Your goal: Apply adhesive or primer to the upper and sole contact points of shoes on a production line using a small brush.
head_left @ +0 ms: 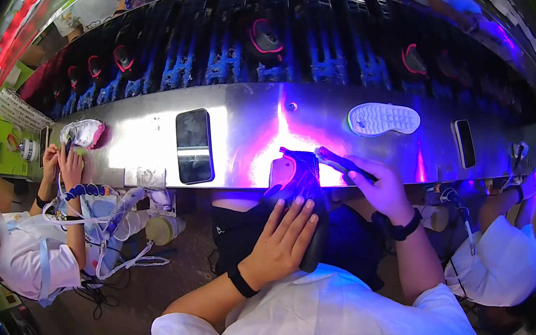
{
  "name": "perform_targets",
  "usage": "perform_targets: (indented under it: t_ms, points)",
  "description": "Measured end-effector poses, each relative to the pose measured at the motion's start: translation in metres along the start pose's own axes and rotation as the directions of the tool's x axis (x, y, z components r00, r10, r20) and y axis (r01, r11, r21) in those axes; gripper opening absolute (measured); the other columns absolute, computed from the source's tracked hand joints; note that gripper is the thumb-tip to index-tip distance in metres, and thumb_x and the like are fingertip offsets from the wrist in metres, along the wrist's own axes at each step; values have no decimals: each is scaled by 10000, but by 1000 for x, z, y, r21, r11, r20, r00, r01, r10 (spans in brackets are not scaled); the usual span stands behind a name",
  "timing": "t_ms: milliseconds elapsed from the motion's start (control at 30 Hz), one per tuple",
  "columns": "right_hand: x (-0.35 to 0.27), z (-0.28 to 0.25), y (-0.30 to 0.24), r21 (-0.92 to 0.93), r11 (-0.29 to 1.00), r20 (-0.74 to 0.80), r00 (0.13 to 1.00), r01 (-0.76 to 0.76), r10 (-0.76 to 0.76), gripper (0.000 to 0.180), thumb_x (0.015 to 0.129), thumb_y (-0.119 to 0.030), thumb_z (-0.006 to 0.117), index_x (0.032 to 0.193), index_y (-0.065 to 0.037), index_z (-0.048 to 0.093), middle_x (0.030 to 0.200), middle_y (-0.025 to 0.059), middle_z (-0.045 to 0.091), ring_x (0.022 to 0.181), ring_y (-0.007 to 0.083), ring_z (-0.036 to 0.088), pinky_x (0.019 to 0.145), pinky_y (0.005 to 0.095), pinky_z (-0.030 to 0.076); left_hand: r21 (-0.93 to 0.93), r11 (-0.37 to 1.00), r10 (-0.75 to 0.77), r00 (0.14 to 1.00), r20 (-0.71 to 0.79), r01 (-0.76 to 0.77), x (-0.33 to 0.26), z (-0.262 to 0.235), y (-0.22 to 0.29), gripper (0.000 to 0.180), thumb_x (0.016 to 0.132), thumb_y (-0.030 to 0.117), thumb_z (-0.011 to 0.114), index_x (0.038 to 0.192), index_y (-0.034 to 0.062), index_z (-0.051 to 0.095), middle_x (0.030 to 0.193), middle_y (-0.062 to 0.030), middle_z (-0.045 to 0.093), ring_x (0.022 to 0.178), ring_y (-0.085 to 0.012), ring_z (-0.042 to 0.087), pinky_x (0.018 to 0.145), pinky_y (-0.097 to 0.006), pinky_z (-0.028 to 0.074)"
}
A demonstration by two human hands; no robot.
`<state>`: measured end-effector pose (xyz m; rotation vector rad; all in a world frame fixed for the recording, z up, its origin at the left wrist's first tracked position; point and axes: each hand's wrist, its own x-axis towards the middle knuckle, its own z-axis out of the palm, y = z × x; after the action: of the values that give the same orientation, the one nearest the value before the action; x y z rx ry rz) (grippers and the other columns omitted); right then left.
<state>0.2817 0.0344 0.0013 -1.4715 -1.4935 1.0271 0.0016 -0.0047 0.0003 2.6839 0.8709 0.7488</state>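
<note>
A dark shoe upper point(304, 183) with a pink-lit edge reaches from over the bench's front edge toward my lap. My left hand point(285, 237) lies along its side, fingers long and close together, holding it; the thumb is hidden. Pinched in my right hand point(380, 186) is a slim dark brush point(344, 162), its tip close to the upper's far right corner. Whether the tip touches cannot be made out. Beyond my right hand a white shoe sole point(384, 118) rests tread up on the metal bench point(240, 113).
A phone point(194, 147) lies left of the upper, another phone point(465, 143) at the right. Behind the bench runs a dark slatted conveyor point(196, 47) carrying several shoe uppers. At the left a co-worker's hands point(65, 165) are beside a white-and-pink shoe piece point(83, 134); another person sits right.
</note>
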Motion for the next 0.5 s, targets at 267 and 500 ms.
perform_targets:
  t_ms: [267, 500]
  points:
    - [-33, 3, 11, -38, 993, 82, 990, -109, 112, 349, 957, -79, 722, 1293, 7, 687, 1000, 81, 747, 920, 150, 698, 891, 323, 545, -6, 1000, 5, 1000, 15, -5, -3, -7, -6, 486, 923, 123, 579, 1371, -63, 553, 1465, -256, 549, 1413, -400, 503, 1178, -594, 356]
    - [-78, 11, 3, 137, 960, 91, 969, -242, 231, 371, 929, -95, 752, 1279, 16, 696, 1142, 118, 756, 1040, 175, 698, 949, 325, 524, 2, 1000, 31, 999, 41, -31, 2, -1, -10, 479, 937, 119, 557, 1381, -62, 546, 1480, -252, 537, 1421, -394, 494, 1191, -580, 350]
